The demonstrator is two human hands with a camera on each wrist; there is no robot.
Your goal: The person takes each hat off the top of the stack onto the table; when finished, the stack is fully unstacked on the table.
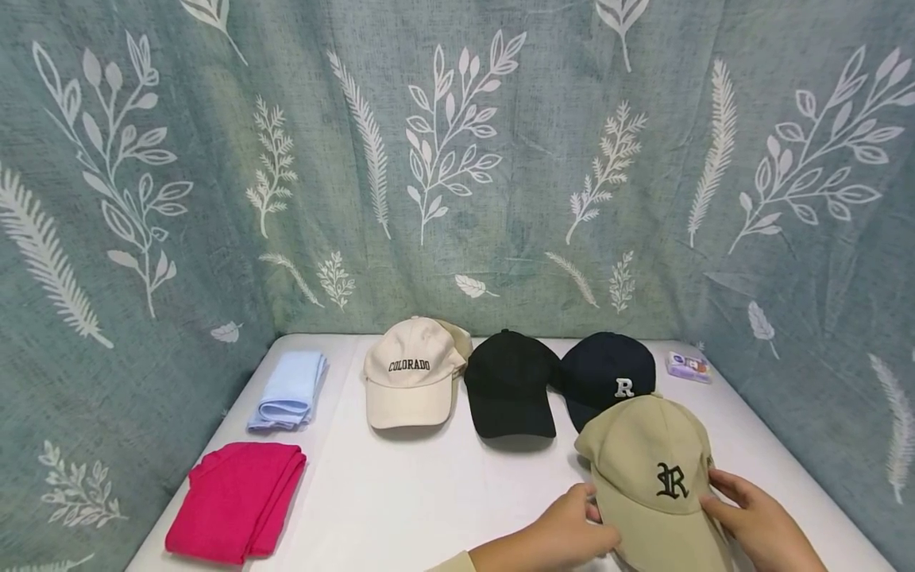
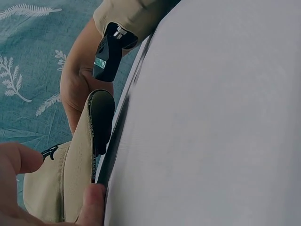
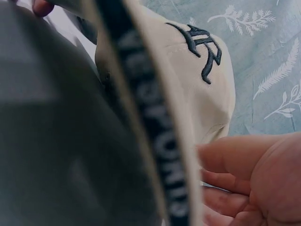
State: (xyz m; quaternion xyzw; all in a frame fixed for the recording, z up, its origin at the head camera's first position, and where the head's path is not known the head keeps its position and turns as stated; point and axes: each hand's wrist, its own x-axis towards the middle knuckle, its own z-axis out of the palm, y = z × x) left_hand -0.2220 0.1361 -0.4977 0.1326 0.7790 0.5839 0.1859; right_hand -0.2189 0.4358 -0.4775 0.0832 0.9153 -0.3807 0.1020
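While a tan cap (image 1: pixel 636 445) with a black Gothic R is being held by its two sides at the near right of a white table (image 1: pixel 415 492), the step in hand appears to be its placing or straightening. The left edge of the brim is being pinched between thumb and fingers by the left hand (image 1: pixel 557 532), and the right side is being gripped likewise by the right hand (image 1: pixel 765 520); neither hand is being spread wide. Whether the cap is being borne by the table or held just above it cannot be told. A level set-down, then an even release, seems to be called for next. Beyond, a navy cap (image 1: pixel 600 361) is being partly hidden by the tan one, with a black cap (image 1: pixel 509 389) and a cream COLORADO cap (image 1: pixel 411 405) being ranged further left. The table's left side is being taken up by a pale blue folded cloth (image 1: pixel 289 389) and, nearer, a pink one (image 1: pixel 232 500); the far right corner, by a small purple packet (image 1: pixel 689 367). Back and sides are being enclosed by a blue-green curtain (image 1: pixel 529 254) with white leaf sprigs.
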